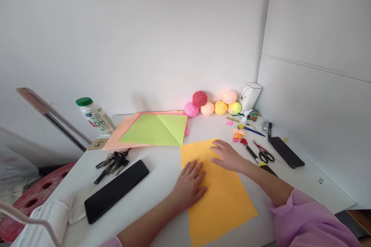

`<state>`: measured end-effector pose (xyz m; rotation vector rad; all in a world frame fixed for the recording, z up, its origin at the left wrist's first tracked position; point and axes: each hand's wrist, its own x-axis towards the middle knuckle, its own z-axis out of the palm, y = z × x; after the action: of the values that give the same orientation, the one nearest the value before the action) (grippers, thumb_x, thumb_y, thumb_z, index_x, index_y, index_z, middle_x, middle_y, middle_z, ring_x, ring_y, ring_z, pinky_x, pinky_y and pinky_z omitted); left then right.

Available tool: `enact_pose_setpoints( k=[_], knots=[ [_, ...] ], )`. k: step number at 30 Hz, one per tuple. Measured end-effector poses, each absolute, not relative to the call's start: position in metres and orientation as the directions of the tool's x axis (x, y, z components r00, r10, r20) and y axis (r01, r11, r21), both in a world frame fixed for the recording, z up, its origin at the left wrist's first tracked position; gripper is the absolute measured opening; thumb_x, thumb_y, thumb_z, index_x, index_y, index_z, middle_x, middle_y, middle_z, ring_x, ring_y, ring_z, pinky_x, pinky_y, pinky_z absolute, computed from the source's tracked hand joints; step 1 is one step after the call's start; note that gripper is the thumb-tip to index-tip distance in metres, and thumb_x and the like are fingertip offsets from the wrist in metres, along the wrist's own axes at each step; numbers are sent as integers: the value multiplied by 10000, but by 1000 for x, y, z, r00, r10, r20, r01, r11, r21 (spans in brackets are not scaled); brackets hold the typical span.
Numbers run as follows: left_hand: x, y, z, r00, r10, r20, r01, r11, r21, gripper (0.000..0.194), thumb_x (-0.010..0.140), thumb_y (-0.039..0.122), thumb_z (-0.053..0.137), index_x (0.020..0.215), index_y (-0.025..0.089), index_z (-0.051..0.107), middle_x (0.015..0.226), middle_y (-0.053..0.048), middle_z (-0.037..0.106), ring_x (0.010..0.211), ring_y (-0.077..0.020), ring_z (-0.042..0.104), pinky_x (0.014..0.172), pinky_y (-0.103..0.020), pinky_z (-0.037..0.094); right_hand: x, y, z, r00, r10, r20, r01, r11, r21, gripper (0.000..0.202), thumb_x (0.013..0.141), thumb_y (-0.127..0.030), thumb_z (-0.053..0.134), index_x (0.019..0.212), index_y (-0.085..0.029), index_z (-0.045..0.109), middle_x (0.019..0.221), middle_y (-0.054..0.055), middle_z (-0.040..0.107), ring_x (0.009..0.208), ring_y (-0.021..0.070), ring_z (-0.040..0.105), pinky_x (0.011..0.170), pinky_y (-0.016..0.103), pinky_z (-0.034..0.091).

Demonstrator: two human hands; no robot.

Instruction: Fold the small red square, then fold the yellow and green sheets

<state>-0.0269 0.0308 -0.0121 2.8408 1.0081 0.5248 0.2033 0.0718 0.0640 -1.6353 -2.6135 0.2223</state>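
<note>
A sheet of orange paper (223, 200) lies flat near the front of the white table. My left hand (189, 183) rests on its left part, palm down with the fingers spread. Toward the far right edge of the sheet, my right hand (227, 156) is on or just over the paper, fingers stretched out and apart. Neither hand grips anything. Beyond the left hand lies a stack of coloured paper, with a creased green sheet (153, 129) on top and a peach sheet (116, 139) under it.
On the left are a black phone-like slab (116, 191), keys (114, 164) and a bottle with a green cap (97, 117). Faceted paper balls (199, 99) line the wall. To the right lie scissors (265, 156), a glue bottle (242, 121), paper scraps (238, 135) and a black case (286, 151).
</note>
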Motion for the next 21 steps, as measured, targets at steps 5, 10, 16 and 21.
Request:
enact_pose_setpoints(
  k=[5, 10, 16, 21],
  knots=[
    [-27, 35, -19, 682, 654, 328, 640, -750, 167, 437, 904, 391, 483, 1256, 148, 576, 1409, -133, 477, 1336, -359, 373, 1063, -547, 370, 232, 32, 37, -463, 875, -142, 879, 433, -201, 668, 947, -570, 310, 1430, -114, 369, 1541, 176, 212, 1438, 315, 131, 1147, 492, 201],
    [-29, 38, -24, 667, 670, 325, 651, -737, 183, 438, 938, 405, 431, 1299, 184, 543, 1443, -99, 442, 1366, -327, 333, 1082, -528, 355, 246, 30, 27, -453, 889, -59, 847, 409, -340, 588, 890, -495, 492, 1335, -110, 502, 1510, 170, 299, 1418, 301, 214, 1152, 456, 220],
    [-30, 38, -25, 675, 673, 302, 653, -736, 178, 444, 955, 391, 401, 1341, 197, 505, 1473, -81, 400, 1388, -312, 295, 1099, -521, 333, 296, 91, 69, 103, 988, 111, 780, -11, -626, 236, 844, -382, 555, 897, -190, 683, 937, 69, 698, 902, 226, 655, 816, 350, 520],
    [-30, 37, -23, 683, 677, 274, 660, -732, 166, 450, 959, 386, 386, 1342, 182, 506, 1481, -83, 386, 1390, -316, 290, 1101, -529, 331, 337, 167, 75, 422, 892, 163, 681, -193, -706, 350, 811, -285, 660, 1119, -139, 583, 1143, 133, 604, 1094, 267, 564, 858, 359, 496]
  ],
)
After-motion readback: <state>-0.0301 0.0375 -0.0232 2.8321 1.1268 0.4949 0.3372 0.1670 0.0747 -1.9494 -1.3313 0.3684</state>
